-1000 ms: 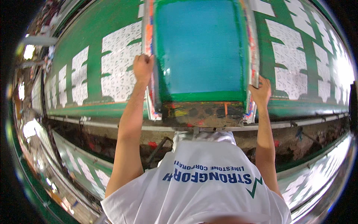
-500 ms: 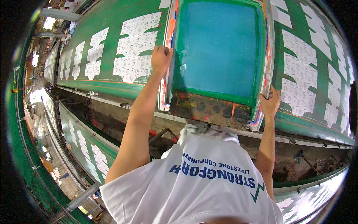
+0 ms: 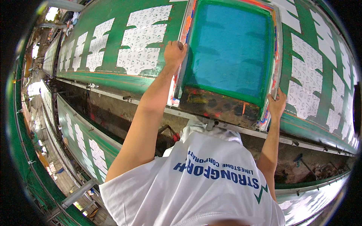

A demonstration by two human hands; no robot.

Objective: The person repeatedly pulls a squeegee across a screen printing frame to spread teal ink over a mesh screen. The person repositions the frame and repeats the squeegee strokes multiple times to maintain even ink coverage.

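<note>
A large screen printing frame [image 3: 276,56] lies in front of me on the green printing table. Its mesh [image 3: 232,52] is translucent blue with a green border, and darker shapes of the sheet beneath show through. A stained dark strip [image 3: 218,105] runs along its near end. My left hand [image 3: 175,53] is closed on the frame's left side rail. On the right rail, near the lower corner, my right hand [image 3: 277,103] grips with the thumb on the inner side. Fingertips of both hands are partly hidden by the rails.
White sheets with small printed motifs [image 3: 143,41] lie in rows on the green table [image 3: 113,81] left and right of the frame. A metal rail [image 3: 151,105] edges the table near me. Another long table [image 3: 81,135] stands behind, at lower left.
The frame and both hands sit a little further right in the picture, along with a slight shift of the whole view. Sheet outlines now show through the mesh, which looked plain blue before.
</note>
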